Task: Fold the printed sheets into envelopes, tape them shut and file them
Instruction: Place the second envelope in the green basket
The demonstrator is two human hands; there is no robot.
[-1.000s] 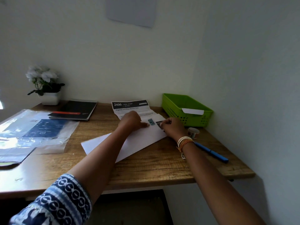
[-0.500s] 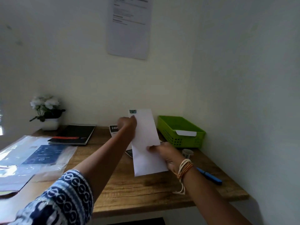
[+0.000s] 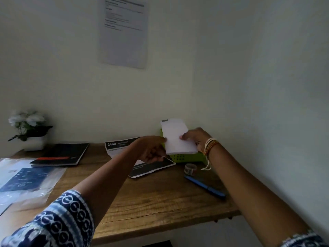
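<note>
The right hand (image 3: 195, 139) pinches the folded envelope (image 3: 178, 138) in its grip, up above the green basket (image 3: 185, 156). The left hand (image 3: 151, 150) touches the envelope's edge, fingers curled. Left of the basket, a printed sheet (image 3: 121, 146) lies on the tabletop (image 3: 151, 196).

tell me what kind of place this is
Probably a small home desk nook set up for paperwork: a wooden desk pushed into a wall corner, a printed notice on the wall, and a green filing basket beside a potted flower.
</note>
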